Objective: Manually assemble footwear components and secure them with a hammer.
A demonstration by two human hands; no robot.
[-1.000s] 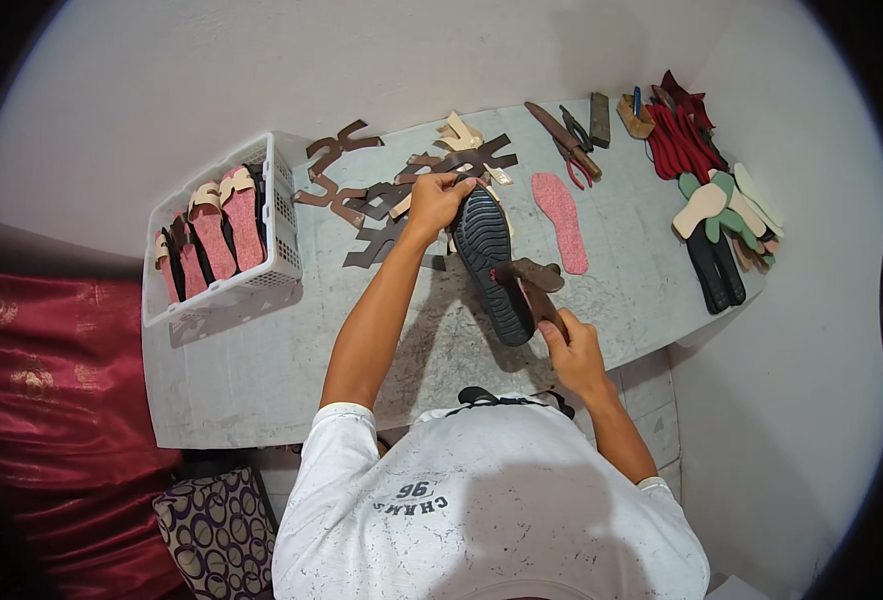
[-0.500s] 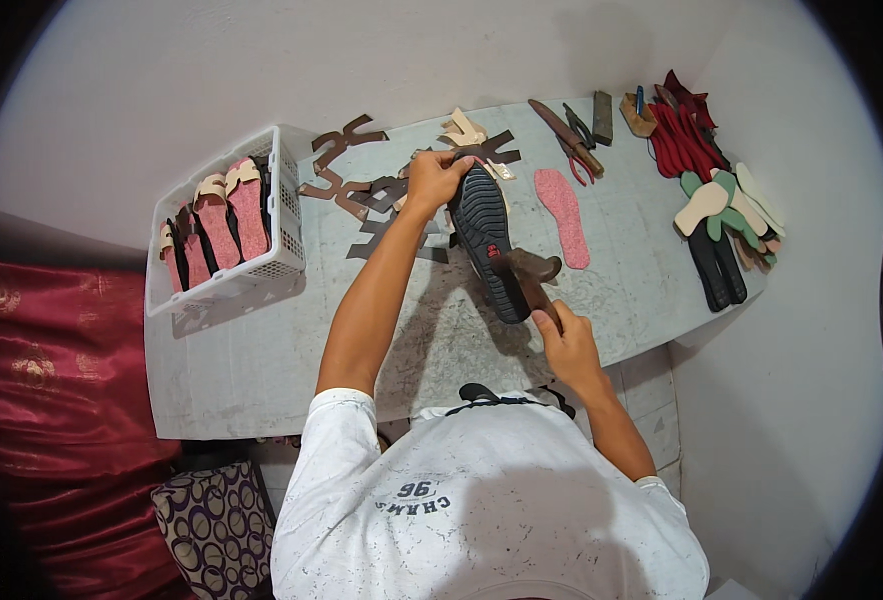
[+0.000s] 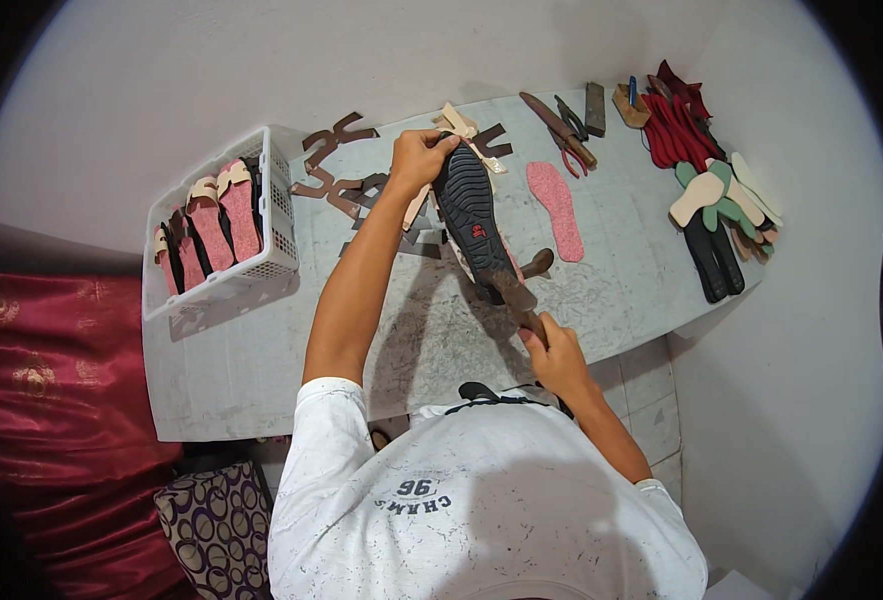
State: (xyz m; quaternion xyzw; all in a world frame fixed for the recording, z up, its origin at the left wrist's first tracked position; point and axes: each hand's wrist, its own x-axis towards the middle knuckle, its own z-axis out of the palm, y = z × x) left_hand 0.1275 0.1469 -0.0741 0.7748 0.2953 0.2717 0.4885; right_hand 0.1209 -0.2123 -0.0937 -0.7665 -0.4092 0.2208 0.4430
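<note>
My left hand point(image 3: 422, 160) pinches a sandal point(image 3: 465, 195) by its far end, thumb on top. Its black ridged sole faces up, with a small red mark, and part of a pale strap shows at the sole's edge. In my right hand point(image 3: 559, 360) is a hammer point(image 3: 518, 296), gripped by its handle. The hammer's head lies over the near end of the sole, hiding part of it; whether it touches cannot be told. A pink insole point(image 3: 556, 210) rests on the table to the right of the sandal.
Brown strap pieces point(image 3: 327, 188) lie beyond my left forearm. On the left, a white basket point(image 3: 280, 215) holds pink-soled sandals. A sheathed knife point(image 3: 559, 128) and pliers point(image 3: 572, 152) lie at the back. Red pieces point(image 3: 667, 135) and stacked insoles point(image 3: 702, 195) sit at the far right.
The sandal has shifted slightly up and left with my left hand. The hammer's head has turned and now lies across the near end of the sole.
</note>
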